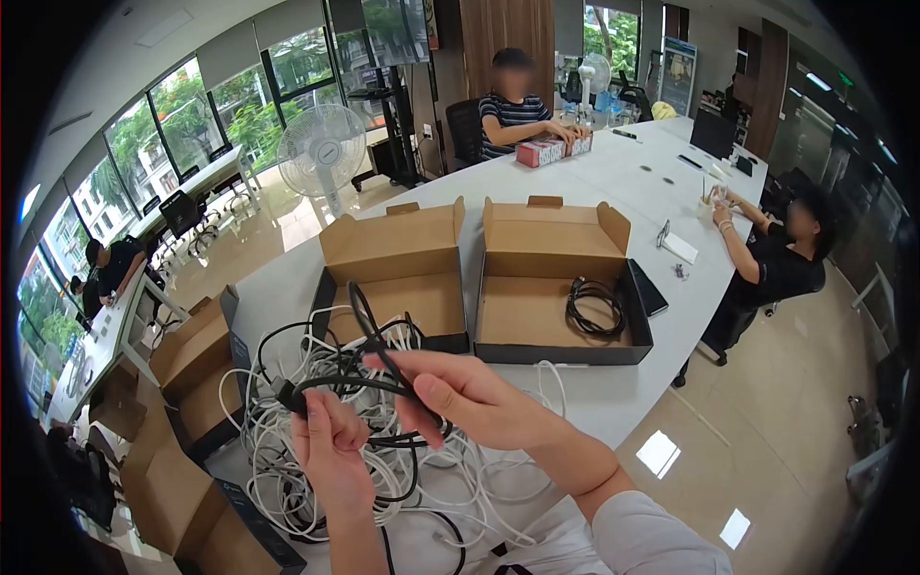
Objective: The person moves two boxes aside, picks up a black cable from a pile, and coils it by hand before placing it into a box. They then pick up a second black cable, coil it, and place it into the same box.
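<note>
Office room, long white table (594, 172), windows along the left wall.

1. Standing fan (321, 149), on the floor beyond the table's far-left corner.
2. Brown cartons (192, 355), on the floor, left of the table.
3. Tangle of cords (278, 450), mostly white with some black, heaped on the near table edge.
4. Left hand (331, 450), above the tangle, fingers closed round the black cable (369, 335) just beside its plug end.
5. Black cable: thin, glossy, matte plug; one loop stands up between the hands, the rest trails down into the tangle.
6. Right hand (470, 398), thumb and fingers pinched shut on the same loop.
7. Handling note, as a judgement: loops would best stay even and slack, the trailing part lifted free of the white cords rather than pulled.
8. Left box (393, 244), lid up, nothing seen inside.
9. Right box (551, 240), lid up, holding a coiled black cord (594, 307).
10. Two seated people, at the far end and the right side.
</note>
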